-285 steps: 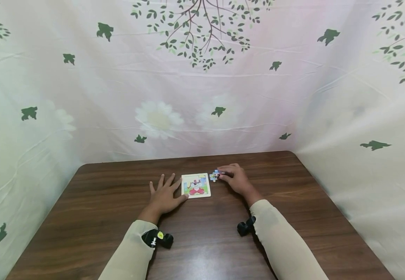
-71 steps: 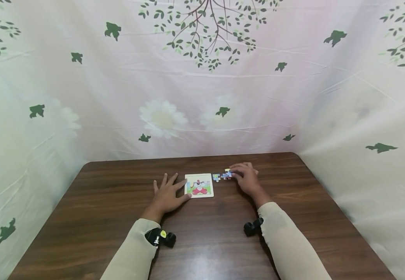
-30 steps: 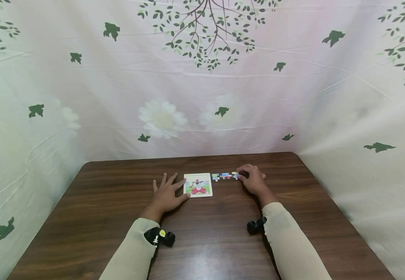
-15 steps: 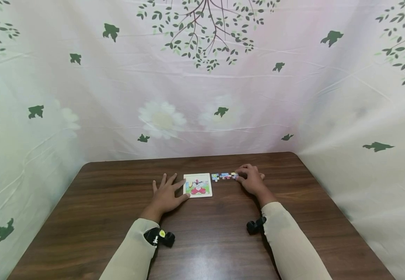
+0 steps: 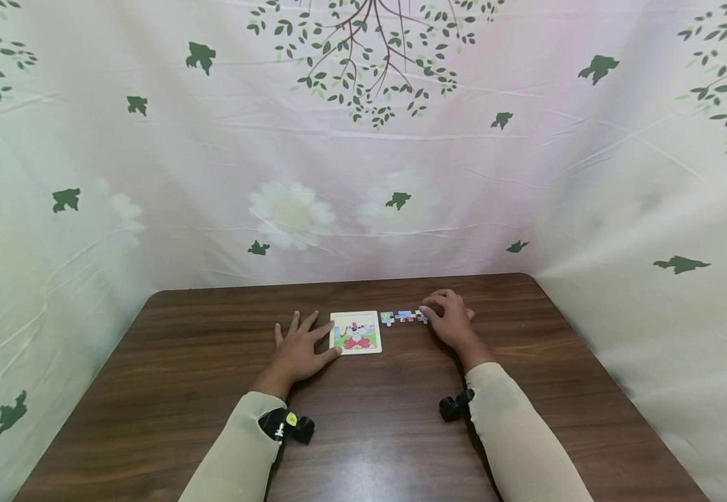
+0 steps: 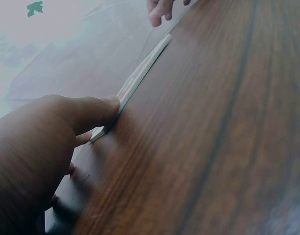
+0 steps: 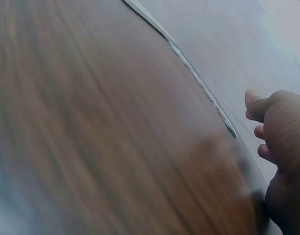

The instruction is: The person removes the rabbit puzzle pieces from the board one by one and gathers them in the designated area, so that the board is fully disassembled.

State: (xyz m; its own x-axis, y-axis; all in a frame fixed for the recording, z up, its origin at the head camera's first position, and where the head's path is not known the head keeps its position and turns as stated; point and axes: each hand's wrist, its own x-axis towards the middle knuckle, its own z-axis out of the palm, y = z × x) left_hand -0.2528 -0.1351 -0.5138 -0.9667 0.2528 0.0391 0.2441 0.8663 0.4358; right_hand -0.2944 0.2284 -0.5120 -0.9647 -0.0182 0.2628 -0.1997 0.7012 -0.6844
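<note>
A small square picture puzzle (image 5: 356,335) in a pale frame lies flat near the far side of the table, showing a cartoon figure in red. My left hand (image 5: 297,354) is spread beside it, thumb and index finger touching its left edge; the left wrist view shows the thumb (image 6: 98,111) against the frame's rim. Right of the frame, three jigsaw pieces lie in a row: a left piece (image 5: 388,318), a middle piece (image 5: 405,316) and a right piece (image 5: 421,317). My right hand (image 5: 451,322) hovers at the right piece with loosely bent fingers and holds nothing, raised off the table in the right wrist view.
The dark wooden table (image 5: 363,432) has its far edge just behind the pieces. A printed cloth (image 5: 338,160) with leaves and flowers hangs behind and at both sides. Each wrist wears a black camera, such as the left camera (image 5: 301,429).
Earlier the right hand held overlapping pieces beside the frame; these have been laid out rightward in a row. The right hand has just let go of the last piece and lifted slightly. The left hand stays.
</note>
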